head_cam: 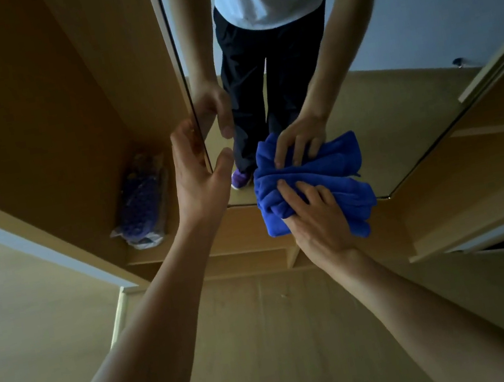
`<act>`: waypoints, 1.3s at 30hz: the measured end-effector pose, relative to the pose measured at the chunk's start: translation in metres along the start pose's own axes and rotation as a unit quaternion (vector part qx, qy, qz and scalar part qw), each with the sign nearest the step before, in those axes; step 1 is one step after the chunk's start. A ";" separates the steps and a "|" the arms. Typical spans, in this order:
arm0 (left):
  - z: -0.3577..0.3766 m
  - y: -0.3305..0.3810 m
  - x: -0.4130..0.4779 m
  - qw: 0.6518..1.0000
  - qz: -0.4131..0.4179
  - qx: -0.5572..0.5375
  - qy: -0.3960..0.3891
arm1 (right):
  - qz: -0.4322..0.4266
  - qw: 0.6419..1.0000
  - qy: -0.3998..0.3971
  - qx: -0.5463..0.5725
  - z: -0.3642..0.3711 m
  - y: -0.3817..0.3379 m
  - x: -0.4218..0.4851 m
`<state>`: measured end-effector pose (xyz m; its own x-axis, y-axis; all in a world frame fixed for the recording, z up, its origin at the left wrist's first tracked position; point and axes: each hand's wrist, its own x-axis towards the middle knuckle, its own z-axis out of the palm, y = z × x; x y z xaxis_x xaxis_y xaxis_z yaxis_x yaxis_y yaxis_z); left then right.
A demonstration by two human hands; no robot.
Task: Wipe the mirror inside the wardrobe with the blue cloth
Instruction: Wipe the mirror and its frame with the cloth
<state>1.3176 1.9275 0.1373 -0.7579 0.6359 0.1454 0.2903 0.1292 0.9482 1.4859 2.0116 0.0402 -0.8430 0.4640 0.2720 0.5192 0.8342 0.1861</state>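
Fingers of right hand [320,222] press cloth [345,194] to mirror [398,114].

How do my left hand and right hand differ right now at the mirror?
The left hand holds the mirror by its left edge, thumb in front and fingers behind. The right hand presses the bunched blue cloth against the glass with spread fingers. The left hand is higher up, while the right hand is down at the mirror's bottom edge. Both arms reach forward.
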 end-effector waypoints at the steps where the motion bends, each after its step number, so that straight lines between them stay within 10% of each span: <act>1: 0.001 -0.003 0.000 1.000 0.001 -0.002 -0.001 | 0.000 1.000 -0.003 -0.001 0.006 -0.001 -0.001; 18: 0.008 -0.002 -0.008 0.997 -0.052 -0.048 -0.038 | -0.006 0.958 -0.241 0.156 0.018 0.004 -0.025; 39: -0.038 0.069 -0.014 0.974 -0.118 0.107 -0.158 | -0.003 0.987 -0.093 0.128 -0.198 0.047 -0.012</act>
<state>1.3262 1.8981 0.2114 -0.6103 0.7674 -0.1966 0.2700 0.4348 0.8591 1.5483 1.9862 0.2329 -0.8692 0.4866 0.0882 0.4826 0.8736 -0.0635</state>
